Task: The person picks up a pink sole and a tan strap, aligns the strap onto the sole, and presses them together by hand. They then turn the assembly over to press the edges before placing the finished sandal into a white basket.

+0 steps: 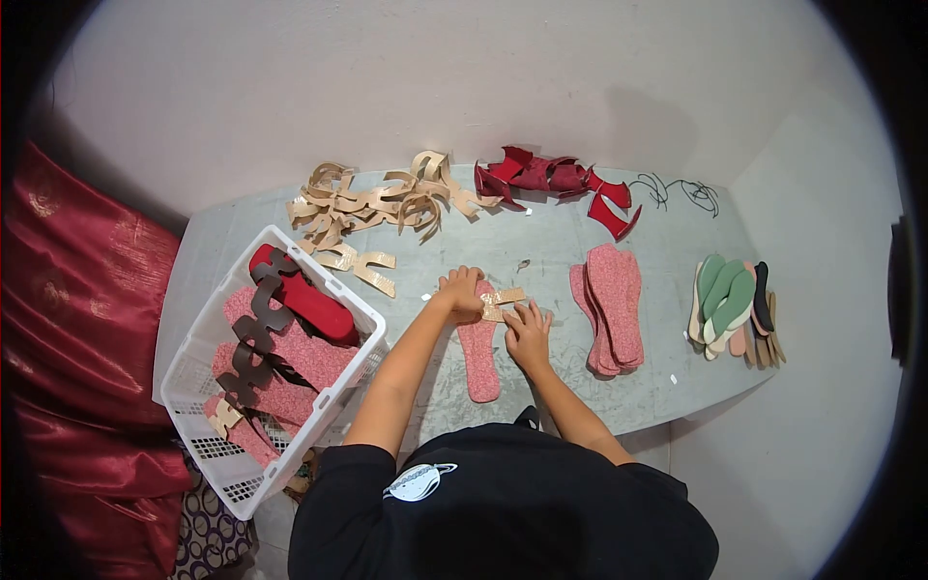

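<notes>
A pink speckled sole lies on the grey table in front of the person, its narrow end toward the body. Across its far part is a tan strap piece with a cut-out shape. My left hand bends over the sole's upper left edge and the strap's left side, fingers curled; what is under them is hidden. My right hand rests beside the sole on the right, fingers spread, its fingertips at the strap's right end.
A white basket with pink soles, dark straps and a red sole stands left. Tan straps and red straps lie along the back. Pink soles are stacked right, near green insoles and black cords.
</notes>
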`<act>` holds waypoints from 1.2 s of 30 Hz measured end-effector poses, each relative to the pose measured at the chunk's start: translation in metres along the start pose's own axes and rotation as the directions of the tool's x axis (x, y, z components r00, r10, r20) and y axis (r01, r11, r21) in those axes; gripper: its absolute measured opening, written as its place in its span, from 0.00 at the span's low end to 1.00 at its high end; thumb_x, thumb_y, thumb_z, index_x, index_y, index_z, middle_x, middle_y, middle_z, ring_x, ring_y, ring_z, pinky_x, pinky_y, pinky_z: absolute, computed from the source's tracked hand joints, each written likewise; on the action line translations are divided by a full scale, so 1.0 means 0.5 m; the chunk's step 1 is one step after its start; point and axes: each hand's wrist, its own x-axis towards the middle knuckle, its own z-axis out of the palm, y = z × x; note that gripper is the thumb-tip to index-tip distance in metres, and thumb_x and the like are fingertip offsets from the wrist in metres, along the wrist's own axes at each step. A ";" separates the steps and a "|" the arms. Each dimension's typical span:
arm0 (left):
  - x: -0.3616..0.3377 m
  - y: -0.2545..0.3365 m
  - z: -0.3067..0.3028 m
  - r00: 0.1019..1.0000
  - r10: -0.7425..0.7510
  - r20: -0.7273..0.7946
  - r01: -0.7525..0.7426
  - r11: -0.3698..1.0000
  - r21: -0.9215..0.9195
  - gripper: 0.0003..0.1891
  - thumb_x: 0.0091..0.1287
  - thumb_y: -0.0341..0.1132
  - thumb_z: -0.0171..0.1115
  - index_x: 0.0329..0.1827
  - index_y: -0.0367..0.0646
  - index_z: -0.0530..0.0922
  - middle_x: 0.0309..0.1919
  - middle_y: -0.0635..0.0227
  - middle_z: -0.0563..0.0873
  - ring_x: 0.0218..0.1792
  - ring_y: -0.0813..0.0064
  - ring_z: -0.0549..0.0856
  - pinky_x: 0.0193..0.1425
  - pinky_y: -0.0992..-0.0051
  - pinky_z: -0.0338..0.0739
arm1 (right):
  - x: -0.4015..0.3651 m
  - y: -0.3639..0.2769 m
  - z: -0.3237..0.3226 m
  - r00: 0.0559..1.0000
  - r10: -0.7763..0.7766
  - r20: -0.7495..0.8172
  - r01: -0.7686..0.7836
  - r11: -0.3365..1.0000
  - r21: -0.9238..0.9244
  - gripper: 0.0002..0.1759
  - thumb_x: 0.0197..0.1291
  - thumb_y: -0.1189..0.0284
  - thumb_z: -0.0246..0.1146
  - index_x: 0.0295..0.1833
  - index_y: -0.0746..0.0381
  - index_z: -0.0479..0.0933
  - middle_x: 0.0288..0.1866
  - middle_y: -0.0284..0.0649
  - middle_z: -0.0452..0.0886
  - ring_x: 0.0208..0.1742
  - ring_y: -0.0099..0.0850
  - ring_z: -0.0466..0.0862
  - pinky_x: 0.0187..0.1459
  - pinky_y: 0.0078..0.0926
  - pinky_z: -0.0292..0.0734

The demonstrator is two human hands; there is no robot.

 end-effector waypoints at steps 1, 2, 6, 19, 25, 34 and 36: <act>0.001 -0.001 -0.009 0.998 -0.014 0.056 0.016 0.999 -0.049 0.42 0.37 0.48 0.70 0.60 0.50 0.65 0.56 0.57 0.69 0.60 0.56 0.66 0.60 0.52 0.59 | 0.000 0.000 0.000 1.000 -0.002 0.000 0.002 1.000 -0.009 0.17 0.48 0.75 0.60 0.47 0.54 0.80 0.57 0.41 0.73 0.68 0.48 0.63 0.64 0.67 0.43; 0.000 -0.001 -0.017 0.998 -0.014 0.057 0.017 0.999 -0.052 0.42 0.37 0.48 0.70 0.60 0.50 0.65 0.56 0.57 0.69 0.60 0.56 0.66 0.60 0.52 0.59 | 0.000 0.000 -0.001 1.000 -0.004 0.001 0.005 1.000 -0.017 0.17 0.49 0.75 0.60 0.47 0.54 0.80 0.57 0.41 0.73 0.68 0.48 0.63 0.64 0.67 0.44; 0.011 -0.033 -0.018 0.991 0.048 0.125 -0.037 0.995 -0.091 0.49 0.31 0.52 0.78 0.60 0.50 0.66 0.56 0.57 0.68 0.58 0.56 0.69 0.60 0.53 0.62 | 0.000 -0.001 -0.001 1.000 -0.002 0.001 0.002 1.000 -0.010 0.16 0.49 0.75 0.60 0.47 0.54 0.81 0.57 0.41 0.73 0.68 0.48 0.63 0.65 0.66 0.44; -0.020 -0.022 -0.039 0.983 0.016 0.185 0.120 0.706 -0.698 0.33 0.36 0.18 0.76 0.51 0.28 0.73 0.34 0.59 0.84 0.28 0.69 0.84 0.25 0.71 0.79 | -0.001 -0.002 -0.012 1.000 0.010 -0.016 -0.009 0.998 0.063 0.20 0.54 0.78 0.57 0.52 0.50 0.78 0.59 0.39 0.72 0.68 0.46 0.63 0.66 0.61 0.46; -0.076 -0.009 -0.099 0.946 0.134 0.296 0.173 0.565 -0.807 0.18 0.40 0.19 0.75 0.37 0.32 0.81 0.28 0.65 0.85 0.28 0.78 0.83 0.28 0.75 0.79 | 0.000 -0.015 -0.012 0.967 0.176 -0.185 -0.114 0.945 0.308 0.21 0.59 0.76 0.56 0.60 0.59 0.70 0.60 0.44 0.70 0.67 0.41 0.65 0.68 0.45 0.52; -0.173 0.065 -0.186 0.908 0.327 -0.260 -0.417 0.664 -0.621 0.14 0.42 0.28 0.76 0.33 0.40 0.83 0.25 0.72 0.85 0.27 0.87 0.78 0.33 0.79 0.73 | 0.073 -0.108 -0.122 0.928 0.259 0.269 -0.306 0.116 0.945 0.28 0.56 0.71 0.66 0.61 0.66 0.67 0.48 0.34 0.78 0.47 0.23 0.77 0.46 0.17 0.72; -0.186 0.081 -0.182 0.909 0.306 -0.283 -0.417 0.660 -0.625 0.11 0.46 0.24 0.73 0.31 0.38 0.81 0.26 0.72 0.85 0.27 0.83 0.81 0.31 0.79 0.74 | 0.098 -0.102 -0.137 0.983 0.029 0.181 -0.177 0.395 0.901 0.19 0.54 0.77 0.67 0.52 0.65 0.74 0.44 0.31 0.79 0.47 0.22 0.77 0.45 0.17 0.72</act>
